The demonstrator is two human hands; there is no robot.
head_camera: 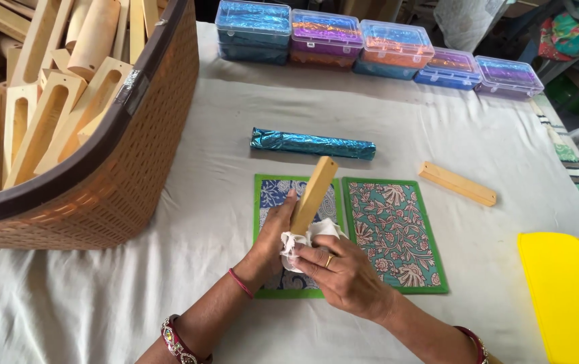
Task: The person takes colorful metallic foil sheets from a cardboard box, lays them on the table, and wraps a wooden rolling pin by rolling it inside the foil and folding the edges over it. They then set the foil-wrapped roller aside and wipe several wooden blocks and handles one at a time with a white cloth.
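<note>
My left hand [270, 244] grips the lower end of a long pale wooden block [315, 193], tilted up and away from me. My right hand [346, 273] presses a crumpled white cloth [306, 240] against the block's lower part. Both hands hover over two patterned rectangles with green borders, a blue one [272, 192] and a teal-and-pink one [394, 232]. A roll wrapped in shiny blue foil [312, 144] lies just beyond them. Another wooden block [457, 183] lies flat to the right.
A large woven brown basket [141, 168] full of several wooden blocks stands at the left. A row of clear lidded plastic boxes [378, 47] with coloured foil lines the far edge. A yellow object [566, 293] sits at the right. White cloth [87, 296] covers the table.
</note>
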